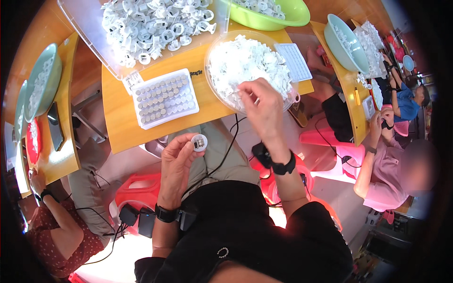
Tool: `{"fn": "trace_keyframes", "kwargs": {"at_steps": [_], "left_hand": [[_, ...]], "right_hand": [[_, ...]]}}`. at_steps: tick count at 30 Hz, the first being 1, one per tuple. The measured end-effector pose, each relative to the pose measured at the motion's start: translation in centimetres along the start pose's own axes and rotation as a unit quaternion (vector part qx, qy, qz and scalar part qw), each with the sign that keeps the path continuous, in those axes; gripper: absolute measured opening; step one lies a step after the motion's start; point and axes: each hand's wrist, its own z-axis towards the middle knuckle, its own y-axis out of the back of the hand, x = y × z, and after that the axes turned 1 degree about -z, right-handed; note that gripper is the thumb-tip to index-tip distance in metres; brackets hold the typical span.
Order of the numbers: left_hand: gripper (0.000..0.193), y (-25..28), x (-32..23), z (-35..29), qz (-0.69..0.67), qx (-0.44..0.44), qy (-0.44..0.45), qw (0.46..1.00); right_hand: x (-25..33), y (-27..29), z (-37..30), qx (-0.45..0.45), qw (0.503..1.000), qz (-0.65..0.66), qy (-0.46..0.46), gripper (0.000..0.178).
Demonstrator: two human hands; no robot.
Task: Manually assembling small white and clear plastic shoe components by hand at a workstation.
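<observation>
My left hand point(177, 158) pinches a small round white plastic piece point(199, 142) between thumb and fingertips, in front of the table's near edge. Dark and metallic parts show inside its ring. My right hand point(262, 101) reaches over a round clear bowl point(207, 70) heaped with small white plastic parts point(247, 61). Its fingers are curled with the thumb close to the index finger; whatever lies between them is too small to name. Left of the bowl, a white tray point(146, 123) holds rows of small round grey and whitish discs point(163, 96).
A clear bin point(85, 35) of white ring-shaped pieces point(155, 28) stands at the back of the wooden table point(120, 127). A green basin point(295, 14) and a pale blue grid tray point(293, 61) are at right. A cable point(226, 151) hangs over my lap. Other people sit at side tables.
</observation>
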Motion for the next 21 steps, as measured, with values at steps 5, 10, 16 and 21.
{"fn": "trace_keyframes", "kwargs": {"at_steps": [5,10,16,21], "left_hand": [[0.019,0.4,0.0,0.1,-0.007,0.005,0.001,1.000],[0.019,0.5,0.0,0.1,-0.014,0.001,-0.001,1.000],[0.019,0.5,0.1,0.1,-0.011,0.000,0.011,1.000],[0.020,0.2,0.0,0.0,-0.022,-0.005,0.024,0.999]], "right_hand": [[-2.2,1.1,1.5,0.097,0.969,-0.212,0.081,0.018],[-1.8,1.0,1.4,0.112,0.962,-0.238,0.067,0.017],[-1.9,1.5,1.8,0.136,0.959,-0.235,0.080,0.017],[-2.5,1.7,1.6,0.112,0.970,-0.200,0.075,0.014]]}}
